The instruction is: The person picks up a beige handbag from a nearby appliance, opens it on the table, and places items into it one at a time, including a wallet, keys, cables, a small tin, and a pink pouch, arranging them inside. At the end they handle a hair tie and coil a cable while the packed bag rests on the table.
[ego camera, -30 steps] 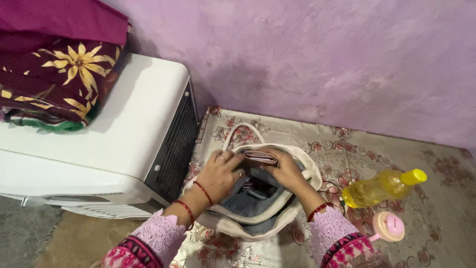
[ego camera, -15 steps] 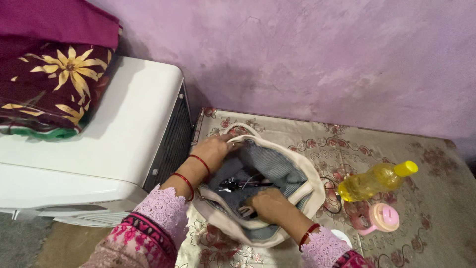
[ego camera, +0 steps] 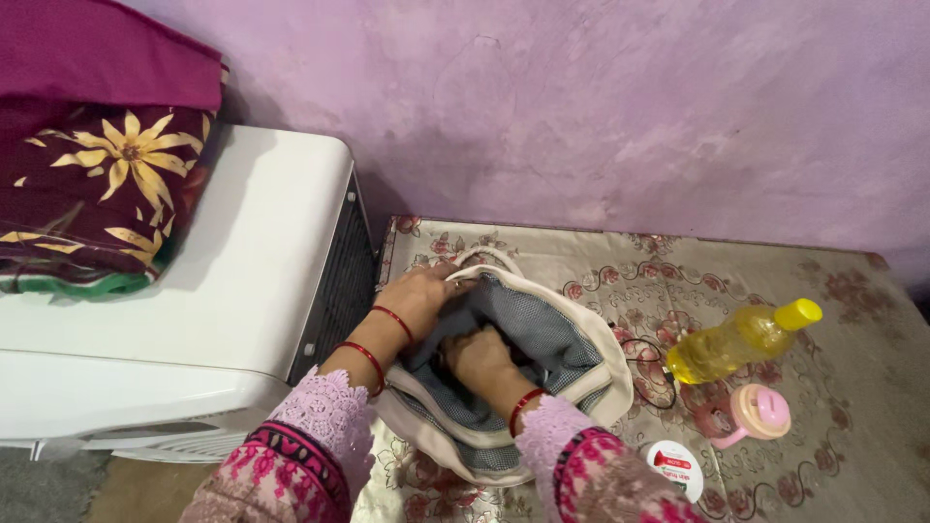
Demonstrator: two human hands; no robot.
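Two hands work in one bag. Largest in view, at nine o'clock, stands a white cooler [ego camera: 223, 291] with folded cloth [ego camera: 97, 184] stacked on its top; the stack looks free to slide off if the cooler gets knocked. At the centre, on a floral mat [ego camera: 833, 407], sits the cream bag [ego camera: 601, 363] with its grey lining open. The left hand [ego camera: 418, 295] pinches the bag's rim at eleven o'clock, holding the mouth wide. The right hand [ego camera: 478, 353] is sunk inside the lining, fingers curled down; whether it grips anything I cannot tell.

At three o'clock of the bag lies a yellow bottle [ego camera: 736, 341] on its side, near the bag's wall. A hard tug on the bag could roll it, and if its cap is loose it might leak onto the mat. At four o'clock sits a pink cup [ego camera: 756, 415], then a small white lid [ego camera: 676, 465] at five o'clock, which the right sleeve could sweep aside.
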